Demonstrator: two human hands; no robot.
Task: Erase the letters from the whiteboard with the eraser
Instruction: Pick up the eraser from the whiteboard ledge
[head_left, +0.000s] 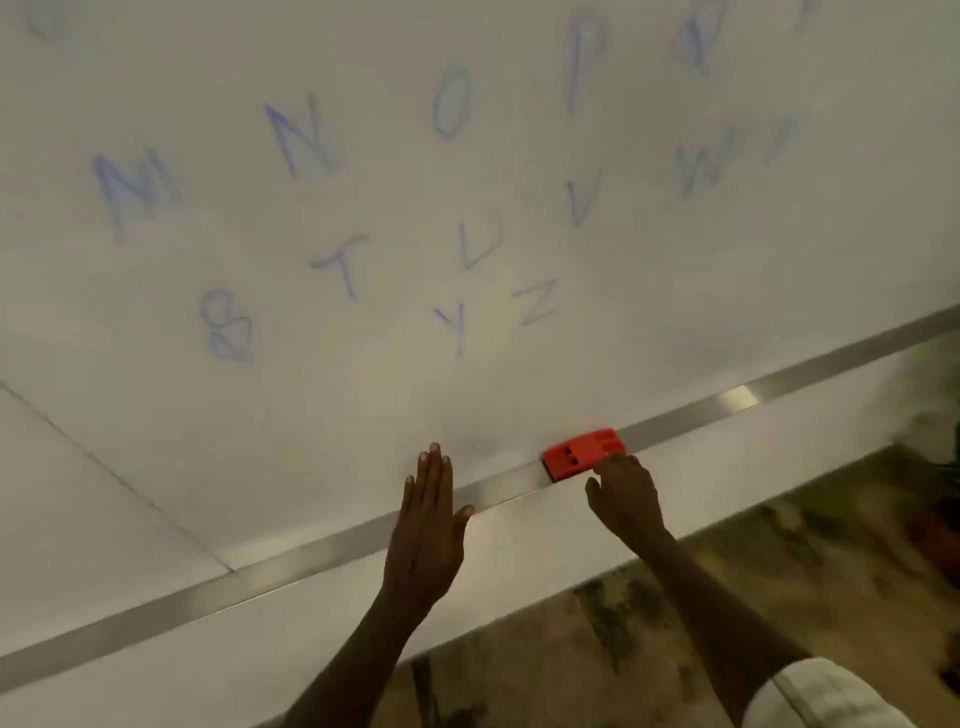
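Reaching: right hand (626, 496), fingertips touching red eraser (584, 453) on metal ledge (332, 543), grip not closed yet. Left hand (427, 525) flat, fingers straight, on whiteboard (363, 395). Eraser prob. light, rigid plastic; take by long sides. Blue letters (306, 137) unerased.

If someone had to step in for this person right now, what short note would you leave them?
Left hand: open, fingers straight, flat against the whiteboard at its lower edge.
Right hand: fingers on the near edge of the red eraser; a full grip is not visible.
Eraser: sitting on the metal ledge under the board.
Done: nothing obvious; the blue letters (M, N, O, P, T, V, W, Y, Z and others) are all on the board.
Left: lift the eraser and wipe every letter.
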